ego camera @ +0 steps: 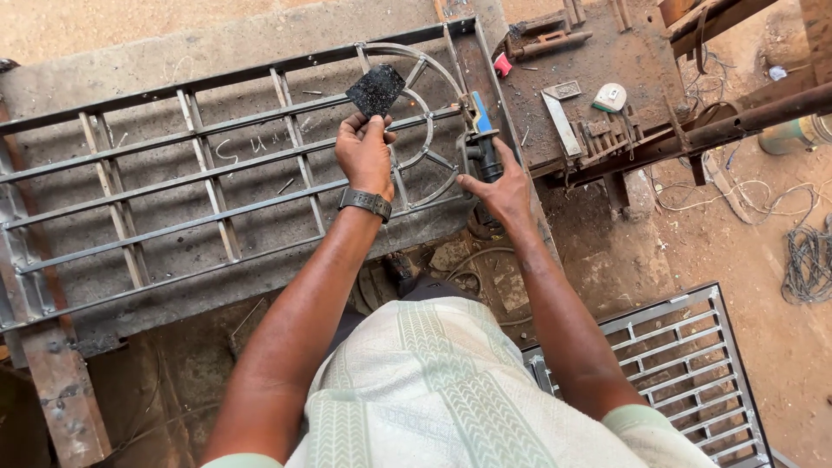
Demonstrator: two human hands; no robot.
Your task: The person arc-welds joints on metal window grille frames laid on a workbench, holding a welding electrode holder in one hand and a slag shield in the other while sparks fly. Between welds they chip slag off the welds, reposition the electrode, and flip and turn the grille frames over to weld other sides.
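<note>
The left hand [364, 154] is up over the metal grille [199, 186], fingers pinched tight on a dark, rough-faced square plate [376, 90], holding it tilted above the grille's curved fan section. A dark watch [365, 203] sits on that wrist. Over to the right hand [498, 189]: its fingers wrap the black body of a power tool [482, 149] with a blue part at its top, right at the grille's right-hand edge, touching the frame there. The grille itself lies flat on a grey slab bench [260, 39], long bars running left to right, short uprights between them. Beyond the tool, a rusty brown work surface [589, 52] carries a steel square [562, 123], a small white and green object [611, 96], a red bit [503, 64] and scattered metal offcuts. Down at the lower right, a second grille [685, 364] rests on the dirt floor, and a tangle of cable [806, 260] lies well apart at the far right.
</note>
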